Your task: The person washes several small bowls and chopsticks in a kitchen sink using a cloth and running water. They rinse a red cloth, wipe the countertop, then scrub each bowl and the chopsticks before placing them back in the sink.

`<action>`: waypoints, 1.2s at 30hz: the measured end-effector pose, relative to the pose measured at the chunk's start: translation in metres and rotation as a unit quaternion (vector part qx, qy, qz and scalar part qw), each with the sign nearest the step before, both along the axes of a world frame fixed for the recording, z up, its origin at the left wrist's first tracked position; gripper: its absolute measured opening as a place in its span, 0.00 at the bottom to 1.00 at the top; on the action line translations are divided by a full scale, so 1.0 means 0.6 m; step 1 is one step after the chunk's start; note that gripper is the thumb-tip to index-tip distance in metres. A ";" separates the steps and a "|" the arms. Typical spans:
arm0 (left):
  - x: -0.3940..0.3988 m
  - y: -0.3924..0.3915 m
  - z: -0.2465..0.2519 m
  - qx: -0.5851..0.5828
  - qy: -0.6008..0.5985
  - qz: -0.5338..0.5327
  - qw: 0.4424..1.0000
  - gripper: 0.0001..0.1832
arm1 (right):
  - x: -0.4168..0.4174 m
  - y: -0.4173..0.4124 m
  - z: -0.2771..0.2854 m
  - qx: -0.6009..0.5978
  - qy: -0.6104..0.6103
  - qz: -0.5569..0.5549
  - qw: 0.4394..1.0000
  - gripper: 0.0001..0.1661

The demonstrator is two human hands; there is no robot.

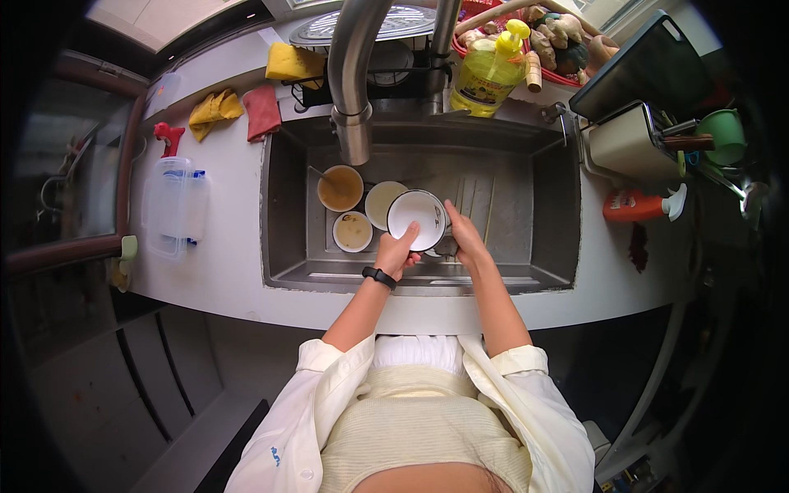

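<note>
My left hand (400,246) grips the near rim of a white bowl (419,212) with a dark edge, thumb inside it, over the stainless steel sink (511,179). At the bowl's right side is my right hand (465,234), its fingers against the rim or just behind it; its hold is partly hidden. Below and left of the held bowl, a bowl of pale cloudy liquid (383,200) stands in the sink. Beside it are a bowl of orange-brown liquid (342,190) with a utensil in it and a smaller bowl (352,232) with bits of food. Several chopsticks (490,209) lie on the sink floor.
A steel faucet (354,123) hangs over the sink's back. Behind stand a yellow sponge (294,63) and a yellow dish soap bottle (487,77). Left are cloths (262,112) and a plastic container (169,209); right, a knife block (629,142) and an orange spray bottle (635,205).
</note>
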State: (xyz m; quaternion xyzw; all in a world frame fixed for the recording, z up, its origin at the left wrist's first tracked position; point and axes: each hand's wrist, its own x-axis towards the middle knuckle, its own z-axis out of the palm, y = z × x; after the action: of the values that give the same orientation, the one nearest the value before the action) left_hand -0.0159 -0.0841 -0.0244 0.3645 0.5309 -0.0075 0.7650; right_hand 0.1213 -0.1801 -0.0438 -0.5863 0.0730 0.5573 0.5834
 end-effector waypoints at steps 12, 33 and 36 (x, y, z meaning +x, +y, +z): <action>-0.012 0.002 -0.127 -0.051 0.080 -0.141 0.985 0.20 | 0.036 -0.070 -0.123 -0.223 -0.312 0.294 0.876 0.20; -0.033 0.116 -0.182 0.123 0.229 -0.152 0.954 0.15 | -0.090 0.101 -0.169 -0.025 -0.738 0.473 0.481 0.09; -0.033 0.121 -0.165 0.124 0.212 -0.146 0.958 0.16 | -0.084 0.105 -0.172 0.005 -0.707 0.457 0.539 0.06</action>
State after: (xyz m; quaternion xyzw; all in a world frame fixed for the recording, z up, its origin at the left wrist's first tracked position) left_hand -0.0358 -0.0115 -0.1235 0.5204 0.6187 -0.1305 0.5739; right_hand 0.0707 -0.1170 -0.1469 -0.7407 -0.6441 0.1527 0.1147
